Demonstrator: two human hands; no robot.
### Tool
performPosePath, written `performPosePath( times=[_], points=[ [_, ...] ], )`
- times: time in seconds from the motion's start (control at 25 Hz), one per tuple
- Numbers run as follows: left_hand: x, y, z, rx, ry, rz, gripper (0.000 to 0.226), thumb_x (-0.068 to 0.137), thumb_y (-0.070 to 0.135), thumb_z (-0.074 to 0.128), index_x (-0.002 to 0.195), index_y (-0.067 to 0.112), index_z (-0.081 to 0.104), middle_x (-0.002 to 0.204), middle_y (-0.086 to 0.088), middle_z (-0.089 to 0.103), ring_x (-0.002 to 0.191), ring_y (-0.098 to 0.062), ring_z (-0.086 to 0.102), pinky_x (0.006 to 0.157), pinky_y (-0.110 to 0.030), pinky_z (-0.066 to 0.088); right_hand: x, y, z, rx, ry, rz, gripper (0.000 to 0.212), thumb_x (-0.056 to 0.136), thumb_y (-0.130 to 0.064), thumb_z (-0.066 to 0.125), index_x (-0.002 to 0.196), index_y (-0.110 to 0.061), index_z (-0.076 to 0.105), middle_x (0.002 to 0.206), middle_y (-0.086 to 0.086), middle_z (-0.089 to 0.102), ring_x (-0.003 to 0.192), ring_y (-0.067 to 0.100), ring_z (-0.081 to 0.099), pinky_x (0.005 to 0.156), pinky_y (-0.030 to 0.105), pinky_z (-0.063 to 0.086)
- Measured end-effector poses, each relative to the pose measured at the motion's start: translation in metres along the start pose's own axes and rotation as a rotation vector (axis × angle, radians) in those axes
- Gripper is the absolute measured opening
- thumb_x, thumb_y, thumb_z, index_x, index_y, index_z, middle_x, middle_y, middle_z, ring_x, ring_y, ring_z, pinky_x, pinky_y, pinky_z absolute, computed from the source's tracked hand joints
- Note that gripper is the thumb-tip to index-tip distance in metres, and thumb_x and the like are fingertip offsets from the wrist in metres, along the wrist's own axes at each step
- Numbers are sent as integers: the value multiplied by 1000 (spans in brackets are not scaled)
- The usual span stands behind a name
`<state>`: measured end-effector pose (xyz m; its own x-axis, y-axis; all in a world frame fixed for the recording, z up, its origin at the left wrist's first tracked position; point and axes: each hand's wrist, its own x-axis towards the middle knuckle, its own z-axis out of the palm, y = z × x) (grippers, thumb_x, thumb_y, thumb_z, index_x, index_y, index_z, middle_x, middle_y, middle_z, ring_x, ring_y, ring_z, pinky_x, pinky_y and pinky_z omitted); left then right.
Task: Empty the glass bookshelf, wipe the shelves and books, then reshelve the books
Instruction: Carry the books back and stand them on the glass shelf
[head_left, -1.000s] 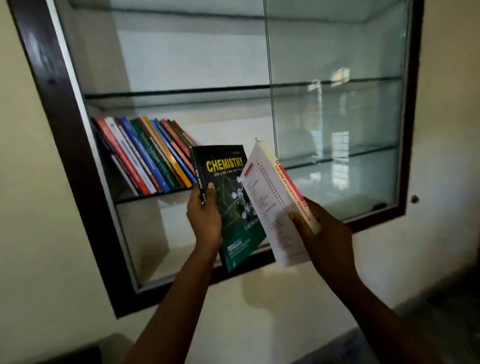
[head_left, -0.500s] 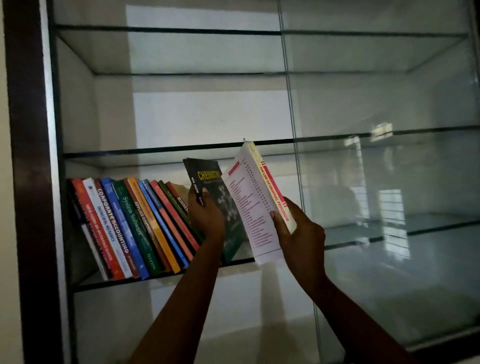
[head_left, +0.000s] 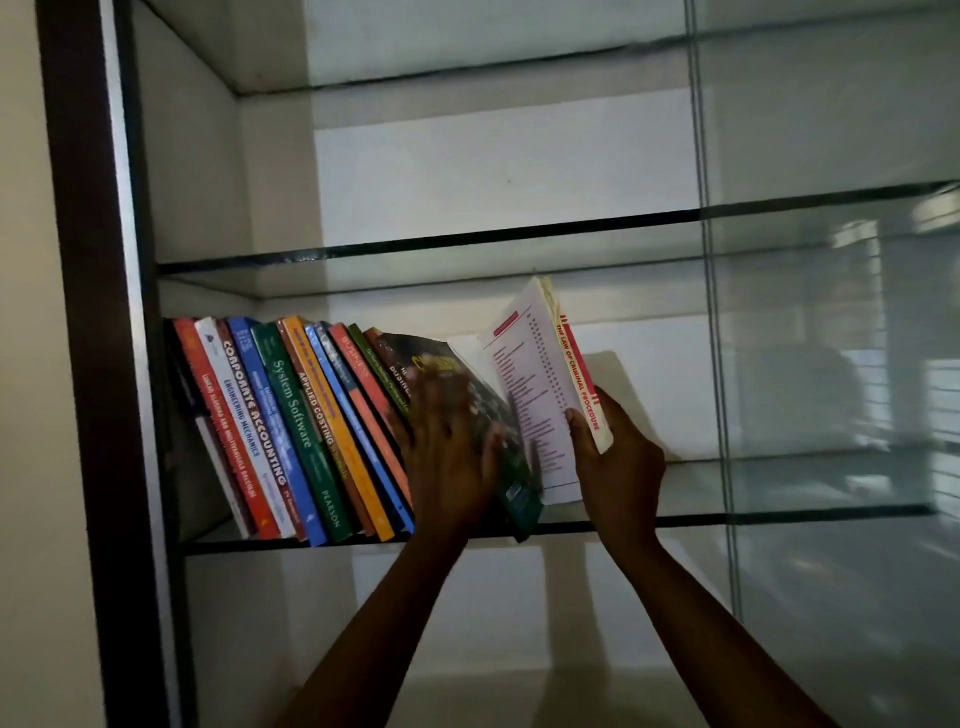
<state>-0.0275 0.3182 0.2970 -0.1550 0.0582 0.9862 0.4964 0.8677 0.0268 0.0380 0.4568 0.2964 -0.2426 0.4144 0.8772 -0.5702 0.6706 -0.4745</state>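
L hand (head_left: 448, 457), blurred, lay w/ fingers spread flat on the dark Chemistry book (head_left: 519, 493), which leaned vs. the row of books (head_left: 291, 426) at the L end of the middle glass shelf (head_left: 779, 517); R hand (head_left: 621, 467) had its fingers gripping the white law book (head_left: 543, 384) by the spine, tilted just beside the Chemistry book.

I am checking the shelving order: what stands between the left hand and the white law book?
The dark green Chemistry book, its cover under the left hand, leaning against the row; the head view shows it.
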Motion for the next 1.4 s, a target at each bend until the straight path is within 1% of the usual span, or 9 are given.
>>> performPosePath(
  times=[0.12,0.4,0.52,0.64,0.76,1.08,1.2,1.28,1.4],
  points=[
    [-31,-5,3,120,-142,302,64,95,58,17,145,19,26,154,-12,22,145,-29,10,116,-52,-5,6,14,10,0,-3,4,41,88,-23,60,127,-12,55,111,10,67,84,13,63,72,12,44],
    [-19,-7,10,324,-267,299,66,95,56,17,129,15,56,144,-10,44,142,-28,21,114,-57,3,19,39,11,12,104,-94,42,88,-26,58,126,-10,56,107,10,68,83,8,59,76,22,49],
    [-21,-10,5,321,-269,285,65,96,57,15,141,18,41,150,-8,34,144,-26,13,114,-57,1,10,44,19,-64,5,-134,47,86,-23,60,131,-11,52,111,12,67,88,19,66,76,30,53],
    [-30,-26,-3,237,-209,289,60,98,51,17,146,18,27,155,-6,23,144,-28,15,116,-55,1,-15,48,32,-99,-280,-85,44,90,-19,58,134,-17,49,117,11,65,98,29,65,80,36,53],
    [-41,-41,-7,191,-161,364,54,101,45,17,149,21,18,158,-1,14,144,-28,16,116,-55,7,-27,47,44,11,-439,-86,40,95,-28,45,134,-16,49,122,8,62,109,25,59,88,29,45],
    [-44,-44,0,206,-99,370,55,101,44,16,150,22,13,159,-2,8,145,-27,14,116,-53,6,-14,34,66,174,-475,36,44,97,-28,38,139,-15,39,128,7,57,110,14,57,78,3,39],
    [-44,-42,1,194,-109,361,54,100,44,18,149,20,16,157,-3,15,144,-28,16,116,-53,6,-8,34,68,195,-501,78,44,98,-28,37,140,-16,36,129,8,55,113,16,56,83,15,44],
    [-44,-42,1,180,-104,359,53,100,43,20,147,18,23,154,-6,23,143,-29,19,116,-54,7,-10,39,64,145,-592,-16,44,100,-29,36,142,-18,33,130,8,54,114,19,56,92,26,45],
    [-44,-44,1,166,-101,372,52,100,41,24,145,15,28,152,-9,28,142,-31,21,115,-56,11,-7,54,49,33,-806,-151,51,98,-44,25,147,-32,16,144,3,42,129,20,43,109,51,28]
  ],
)
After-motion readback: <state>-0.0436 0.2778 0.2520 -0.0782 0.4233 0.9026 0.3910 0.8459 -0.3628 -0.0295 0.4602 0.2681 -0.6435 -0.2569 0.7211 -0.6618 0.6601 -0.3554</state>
